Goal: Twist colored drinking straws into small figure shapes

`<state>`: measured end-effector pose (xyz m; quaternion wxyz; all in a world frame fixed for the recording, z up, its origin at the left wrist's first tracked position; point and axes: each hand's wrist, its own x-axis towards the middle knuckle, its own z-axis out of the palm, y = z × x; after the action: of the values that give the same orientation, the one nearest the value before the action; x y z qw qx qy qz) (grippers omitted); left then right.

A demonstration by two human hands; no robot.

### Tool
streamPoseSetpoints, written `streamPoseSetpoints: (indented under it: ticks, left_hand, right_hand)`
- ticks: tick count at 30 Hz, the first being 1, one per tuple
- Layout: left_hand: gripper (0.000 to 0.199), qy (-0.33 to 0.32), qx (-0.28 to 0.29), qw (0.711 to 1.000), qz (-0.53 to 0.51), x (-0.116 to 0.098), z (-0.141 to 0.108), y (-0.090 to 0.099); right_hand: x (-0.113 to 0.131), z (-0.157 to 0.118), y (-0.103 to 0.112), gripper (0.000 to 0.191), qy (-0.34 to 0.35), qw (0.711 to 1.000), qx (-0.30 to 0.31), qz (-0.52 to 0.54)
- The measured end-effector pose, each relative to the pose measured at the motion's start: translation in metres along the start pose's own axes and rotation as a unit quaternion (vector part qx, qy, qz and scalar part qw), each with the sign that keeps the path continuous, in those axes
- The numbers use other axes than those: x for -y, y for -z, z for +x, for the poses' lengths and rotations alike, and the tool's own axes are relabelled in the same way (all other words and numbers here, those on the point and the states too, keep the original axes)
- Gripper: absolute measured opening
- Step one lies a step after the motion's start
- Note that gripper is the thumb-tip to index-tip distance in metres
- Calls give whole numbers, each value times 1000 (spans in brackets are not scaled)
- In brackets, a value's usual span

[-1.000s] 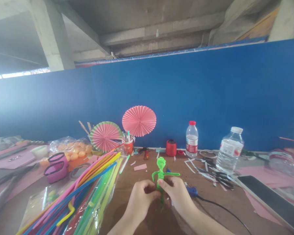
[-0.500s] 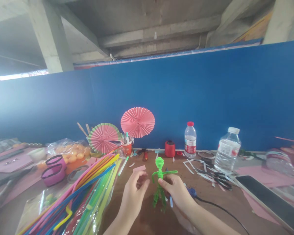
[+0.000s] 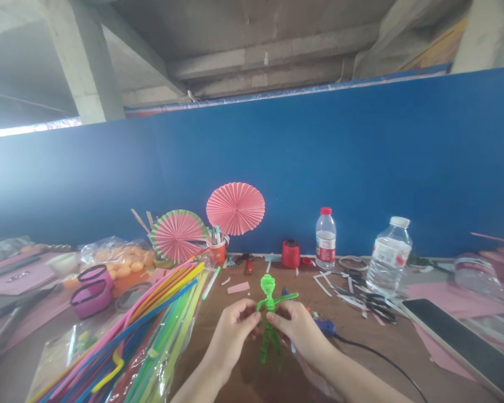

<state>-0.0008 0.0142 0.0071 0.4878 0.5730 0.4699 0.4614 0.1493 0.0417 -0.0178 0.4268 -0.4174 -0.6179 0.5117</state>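
Here's the green figure (image 3: 268, 286), upright between the two hands, over the near middle of the brown tabletop (image 3: 218, 296). The right hand (image 3: 304, 333) has it, thumb and fingers pinching its middle. Over on the other side, the left hand (image 3: 233, 333) curls in with thumb and forefinger close together, right by the bent arm; whether they actually grip it, I can't tell.

And that's the delicate spot! The figure looks soft and bendy, so a hard squeeze could flatten the middle, and a sideways tug on the bent arm might pull its windings loose. The other arm juts out over the right hand, where a knuckle could easily knock it crooked. Down below, the legs dangle with no fingers visibly bracing them, so a twist up top may set them swinging or skew them.

Watch that right side, too: a blue tool (image 3: 326, 328) lies just beside the right hand, its black cord (image 3: 378, 348) trailing towards the forearm. A careless sweep could snag the cord and drag the tool along.
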Motion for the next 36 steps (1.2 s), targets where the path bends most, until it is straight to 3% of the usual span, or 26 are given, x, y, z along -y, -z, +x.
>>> streamPoseSetpoints:
  ticks: [5, 10, 17, 22, 25, 31, 36]
  left_hand:
    - [13, 33, 21, 993, -116, 1, -2, 0]
    - [13, 13, 33, 979, -200, 10, 0, -1]
    - [14, -28, -22, 983, -178, 15, 3, 0]
    - [16, -44, -40, 990, -129, 15, 4, -2]
    - [18, -22, -52, 988, -144, 9, 1, -7]
    - [23, -3, 9, 983, -181, -7, -4, -14]
    - [21, 22, 38, 971, -237, -4, -6, -11]
  right_hand:
    - [-1, -2, -1, 25, 15, 1000, -5, -22]
    - [-3, -3, -4, 27, 12, 1000, 10, 11]
    - [5, -8, -7, 30, 1, 996, 50, 78]
    - [5, -6, -6, 32, -1, 998, 28, 62]
    - [6, -4, -4, 32, 9, 998, 8, 57]
    - [12, -4, -5, 32, 26, 995, 7, 92]
    - [8, -4, -7, 45, 27, 990, -66, 122]
